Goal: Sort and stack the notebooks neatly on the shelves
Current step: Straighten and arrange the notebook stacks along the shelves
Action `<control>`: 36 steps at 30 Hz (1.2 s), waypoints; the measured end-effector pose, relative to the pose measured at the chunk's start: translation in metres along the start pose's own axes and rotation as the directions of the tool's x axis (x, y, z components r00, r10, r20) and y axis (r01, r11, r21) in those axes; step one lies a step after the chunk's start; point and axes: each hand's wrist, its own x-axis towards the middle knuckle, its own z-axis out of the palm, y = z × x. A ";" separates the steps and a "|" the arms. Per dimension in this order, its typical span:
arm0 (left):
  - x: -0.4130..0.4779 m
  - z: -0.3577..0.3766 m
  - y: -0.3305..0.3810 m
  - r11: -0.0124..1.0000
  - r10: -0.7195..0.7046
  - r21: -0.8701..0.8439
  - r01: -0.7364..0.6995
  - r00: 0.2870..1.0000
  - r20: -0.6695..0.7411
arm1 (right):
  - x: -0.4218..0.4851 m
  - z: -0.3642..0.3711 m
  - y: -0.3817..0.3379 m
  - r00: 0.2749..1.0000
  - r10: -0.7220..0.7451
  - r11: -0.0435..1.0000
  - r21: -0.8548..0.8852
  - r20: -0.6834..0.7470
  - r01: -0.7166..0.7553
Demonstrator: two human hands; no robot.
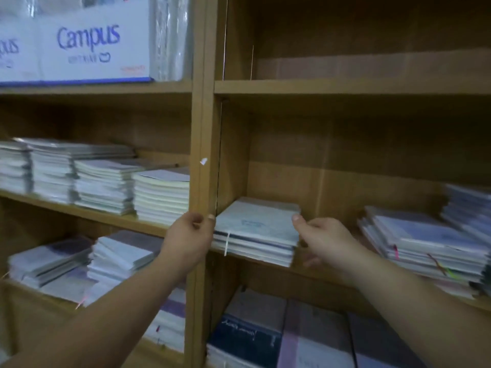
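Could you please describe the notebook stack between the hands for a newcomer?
Right of the wooden upright, on the middle shelf, a short stack sits by the bay's left wall. Unlike the taller pile further right, it has a white strip hanging in front.

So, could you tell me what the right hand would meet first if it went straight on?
Most likely the right edge of the stack, which the right hand points at; its thumb looks almost on it, though blur hides contact.

White Campus box (pixel 87 46) at top left, clear plastic sheeting (pixel 170 38) just beside it; small white scrap (pixel 203 161) well below
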 end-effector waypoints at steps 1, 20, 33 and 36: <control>0.000 0.003 0.001 0.999 -0.013 -0.038 0.014 0.999 0.031 | 0.002 0.004 -0.001 0.994 0.094 0.988 0.118 0.058 -0.100; -0.006 0.025 0.019 0.981 -0.158 -0.100 0.166 0.984 0.083 | -0.007 -0.008 0.025 0.981 0.189 0.936 0.294 0.043 -0.193; -0.030 0.013 0.034 0.992 -0.119 -0.013 0.122 0.984 0.133 | -0.016 -0.018 0.024 0.990 0.138 0.965 0.227 -0.023 -0.129; -0.030 0.012 0.035 0.966 -0.193 -0.127 0.227 0.952 0.239 | -0.022 -0.022 0.023 0.985 0.162 0.961 0.217 0.050 -0.170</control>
